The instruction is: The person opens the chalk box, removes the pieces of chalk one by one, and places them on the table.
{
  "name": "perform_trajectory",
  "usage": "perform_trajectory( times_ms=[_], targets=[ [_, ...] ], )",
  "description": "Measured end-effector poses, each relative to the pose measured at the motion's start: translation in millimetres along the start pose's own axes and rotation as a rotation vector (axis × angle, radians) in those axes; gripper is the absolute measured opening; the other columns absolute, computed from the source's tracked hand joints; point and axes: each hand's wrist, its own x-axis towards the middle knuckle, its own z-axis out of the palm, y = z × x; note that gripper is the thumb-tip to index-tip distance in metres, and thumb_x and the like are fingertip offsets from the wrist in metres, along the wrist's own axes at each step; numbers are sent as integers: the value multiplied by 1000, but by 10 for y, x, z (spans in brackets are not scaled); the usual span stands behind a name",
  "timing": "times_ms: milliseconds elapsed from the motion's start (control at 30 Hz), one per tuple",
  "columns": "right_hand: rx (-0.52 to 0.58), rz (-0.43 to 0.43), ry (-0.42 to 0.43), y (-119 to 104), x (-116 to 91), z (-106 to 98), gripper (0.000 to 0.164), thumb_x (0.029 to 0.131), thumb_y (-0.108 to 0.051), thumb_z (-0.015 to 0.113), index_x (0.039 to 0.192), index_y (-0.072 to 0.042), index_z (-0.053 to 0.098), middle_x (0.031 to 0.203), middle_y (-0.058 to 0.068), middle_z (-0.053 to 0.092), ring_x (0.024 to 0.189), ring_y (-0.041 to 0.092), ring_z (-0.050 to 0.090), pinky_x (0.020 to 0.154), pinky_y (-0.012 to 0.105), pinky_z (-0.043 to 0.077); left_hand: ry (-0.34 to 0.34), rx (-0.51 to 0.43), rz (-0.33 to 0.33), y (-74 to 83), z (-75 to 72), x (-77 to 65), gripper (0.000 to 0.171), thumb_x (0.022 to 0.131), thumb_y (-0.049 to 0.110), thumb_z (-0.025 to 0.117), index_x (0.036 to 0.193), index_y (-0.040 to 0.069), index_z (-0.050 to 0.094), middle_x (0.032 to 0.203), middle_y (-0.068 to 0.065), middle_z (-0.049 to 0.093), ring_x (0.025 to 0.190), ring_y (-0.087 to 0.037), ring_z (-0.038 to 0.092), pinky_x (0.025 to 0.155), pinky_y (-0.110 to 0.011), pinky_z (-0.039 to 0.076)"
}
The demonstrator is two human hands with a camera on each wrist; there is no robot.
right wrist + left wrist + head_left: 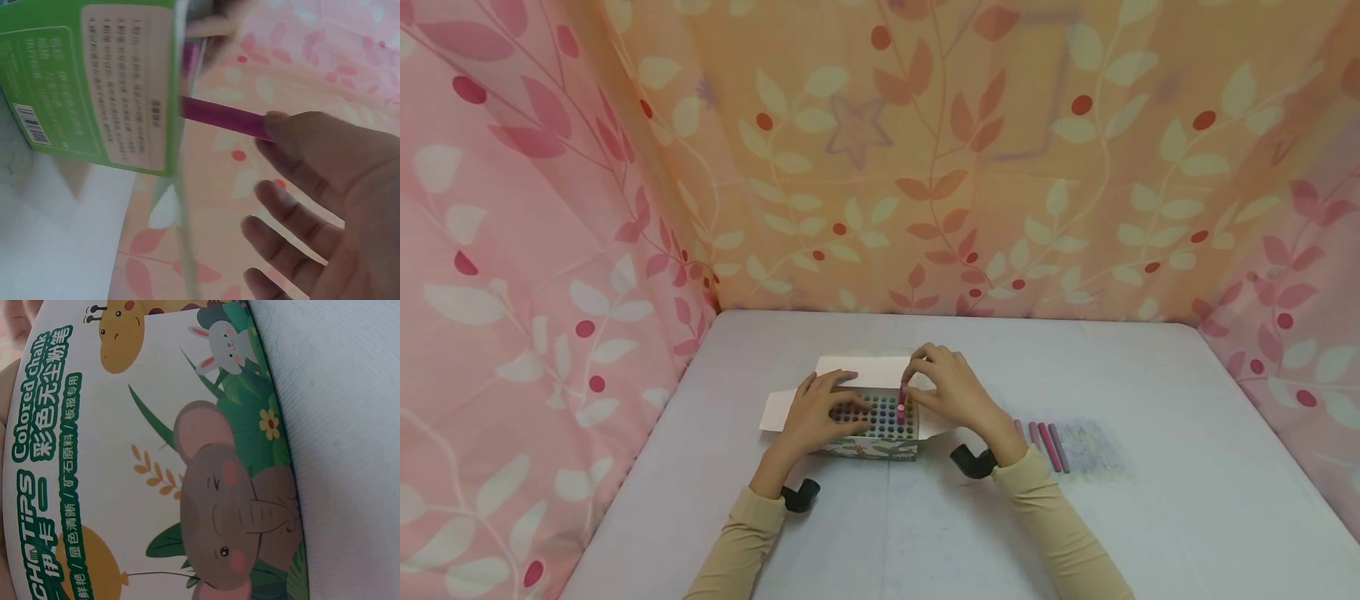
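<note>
A box of colored chalk (872, 450) stands on the table with its lid flaps folded out and rows of holes and chalk ends showing. Between thumb and forefinger, my right hand (951, 387) pinches a magenta chalk stick (225, 117) at its upper end, the lower end being at the box opening. Another pink chalk stick (901, 414) pokes up from the rows nearby. Resting over the left part of the box top is my left hand (822, 415), fingers spread. The left wrist view is filled by the printed box side (212, 487) with an elephant on it.
Several pink and purple chalk sticks (1049, 447) lie on the table right of the box, beside a smudge of chalk dust (1093, 446). Side flaps stick out left (777, 410) and right (932, 425) of the box. Patterned curtains (925, 167) surround the table.
</note>
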Motion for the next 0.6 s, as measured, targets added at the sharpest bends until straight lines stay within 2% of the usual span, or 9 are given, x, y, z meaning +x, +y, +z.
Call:
perform_trajectory(
  times_ms=[167, 400, 600],
  targets=[
    [72, -30, 107, 22, -15, -71, 8, 83, -29, 70, 87, -23, 67, 102, -1, 57, 95, 20, 54, 79, 41, 44, 5, 7, 3, 6, 6, -2, 25, 74, 51, 72, 93, 35, 70, 139, 1, 45, 134, -23, 33, 115, -53, 11],
    [369, -17, 174, 70, -95, -193, 13, 83, -24, 71, 94, -20, 66, 105, -4, 54, 94, 15, 54, 83, 32, 49, -3, 0, 2, 0, 15, -7, 26, 74, 52, 71, 94, 35, 70, 140, 1, 44, 134, -23, 32, 116, -51, 10],
    [415, 21, 260, 112, -195, -348, 12, 84, -22, 70, 95, -19, 66, 105, -3, 56, 93, 16, 54, 82, 31, 46, 11, -3, 13, 6, 1, -12, 26, 74, 52, 72, 93, 35, 70, 139, 0, 45, 133, -24, 34, 115, -52, 12]
  ],
)
